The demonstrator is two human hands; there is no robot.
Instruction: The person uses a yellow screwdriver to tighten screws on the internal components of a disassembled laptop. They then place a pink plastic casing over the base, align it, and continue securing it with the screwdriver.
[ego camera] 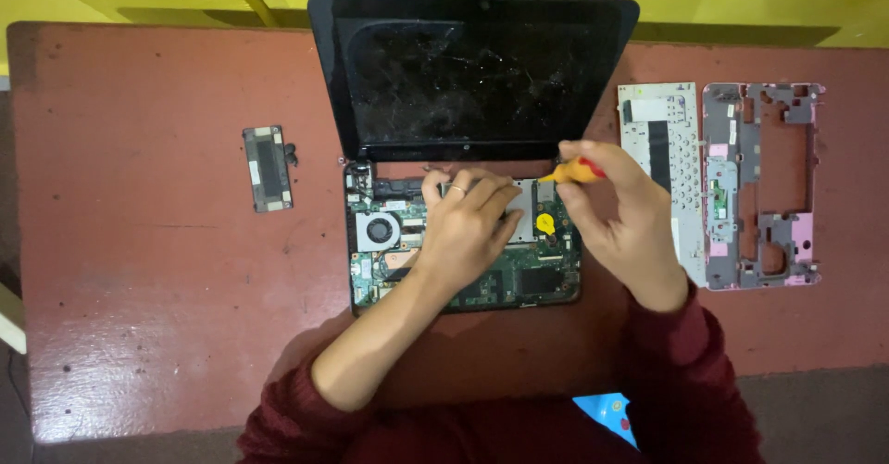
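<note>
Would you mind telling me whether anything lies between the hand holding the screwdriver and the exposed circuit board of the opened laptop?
Nothing visible does. The right hand holds the orange-handled screwdriver right over the circuit board near the hinge. The left hand rests on the board beside it, not beneath the tool. The tip itself is hidden.

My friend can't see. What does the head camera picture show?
A person's left hand rests on the bare green circuit board of an opened small black laptop, while the right hand holds a red-and-yellow screwdriver over it. On the worn red table, a silver keyboard plate and pink plastic frame lie at the right.
</note>
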